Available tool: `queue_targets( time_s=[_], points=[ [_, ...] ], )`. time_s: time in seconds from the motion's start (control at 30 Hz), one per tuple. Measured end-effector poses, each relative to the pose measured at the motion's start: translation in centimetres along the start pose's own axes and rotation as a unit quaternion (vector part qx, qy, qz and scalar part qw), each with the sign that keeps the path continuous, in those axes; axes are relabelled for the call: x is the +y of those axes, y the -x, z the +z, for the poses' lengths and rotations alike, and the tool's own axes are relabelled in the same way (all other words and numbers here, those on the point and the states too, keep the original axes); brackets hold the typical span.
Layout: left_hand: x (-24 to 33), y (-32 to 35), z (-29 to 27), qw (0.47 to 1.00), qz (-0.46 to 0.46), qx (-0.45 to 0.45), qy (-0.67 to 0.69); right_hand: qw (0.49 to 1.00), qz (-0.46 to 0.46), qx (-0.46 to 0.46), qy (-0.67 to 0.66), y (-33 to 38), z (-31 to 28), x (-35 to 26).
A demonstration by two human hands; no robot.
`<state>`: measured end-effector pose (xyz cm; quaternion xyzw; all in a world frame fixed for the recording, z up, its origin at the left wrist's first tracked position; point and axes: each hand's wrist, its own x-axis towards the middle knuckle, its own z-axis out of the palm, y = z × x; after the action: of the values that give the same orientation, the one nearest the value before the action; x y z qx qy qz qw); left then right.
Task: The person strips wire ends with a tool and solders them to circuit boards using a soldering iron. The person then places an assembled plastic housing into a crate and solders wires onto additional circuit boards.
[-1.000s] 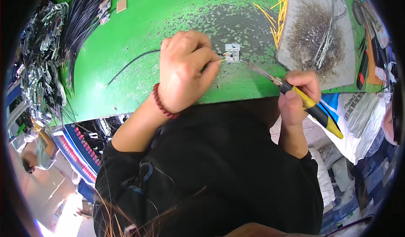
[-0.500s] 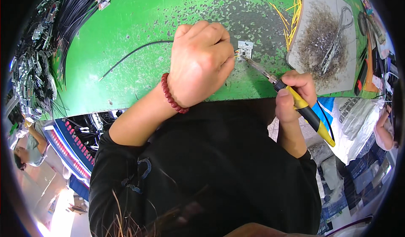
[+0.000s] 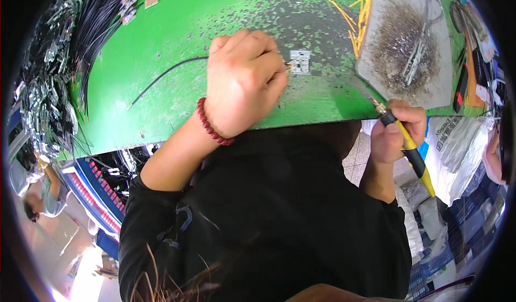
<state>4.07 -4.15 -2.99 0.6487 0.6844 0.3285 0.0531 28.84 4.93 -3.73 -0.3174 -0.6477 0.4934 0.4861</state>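
My left hand (image 3: pixel 245 81) is closed around a black cable (image 3: pixel 171 72), whose loose end curves out to the left over the green tabletop. From under its fingertips, thin coloured wires reach the left edge of a small white circuit board (image 3: pixel 300 62) lying on the table. The fingertips themselves are partly hidden by the back of the hand. A yellow and black soldering iron (image 3: pixel 411 147) is gripped in my right hand (image 3: pixel 398 131) at the table's front edge. Its tip points up and left, apart from the board.
A grey board (image 3: pixel 371 68) covered in dark residue, with silvery wire (image 3: pixel 416 60) on it, lies at right. Yellow wires (image 3: pixel 361 19) run beside it. Bundled black cables (image 3: pixel 105 25) and a heap of metallic parts (image 3: pixel 45 81) fill the left. A person (image 3: pixel 45 194) is beyond at left.
The soldering iron has drawn back from the circuit board, rightward and toward me. The left hand, cable and board appear slightly farther left in the picture, which has shifted a little overall.
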Motion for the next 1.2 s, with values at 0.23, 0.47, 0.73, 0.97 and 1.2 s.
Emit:
queue_targets(
  time_s=[0.23, 0.47, 0.73, 0.97, 1.2],
  points=[
    [0.4, -1.6, -0.8, 0.997, -0.017, -0.021, 0.076, 0.996, -0.004, 0.085, -0.028, -0.3, -4.3, 0.7],
    [-3.1, -11.7, 2.1, 0.986, -0.058, 0.007, -0.159, 0.995, -0.012, 0.080, -0.052, -0.2, -2.9, 0.9],
    [-4.4, -11.8, 1.7, 0.993, 0.037, -0.094, 0.058, 0.994, -0.030, 0.097, -0.046, -0.2, -3.5, 1.0],
    [-3.3, -12.1, 1.8, 0.997, 0.000, -0.082, 0.001, 0.996, -0.012, 0.083, -0.033, -0.4, -3.5, 1.5],
    [-3.7, -12.1, 2.9, 0.991, 0.051, -0.094, -0.074, 0.995, -0.015, 0.087, -0.040, 0.0, -3.9, 0.4]
  ],
)
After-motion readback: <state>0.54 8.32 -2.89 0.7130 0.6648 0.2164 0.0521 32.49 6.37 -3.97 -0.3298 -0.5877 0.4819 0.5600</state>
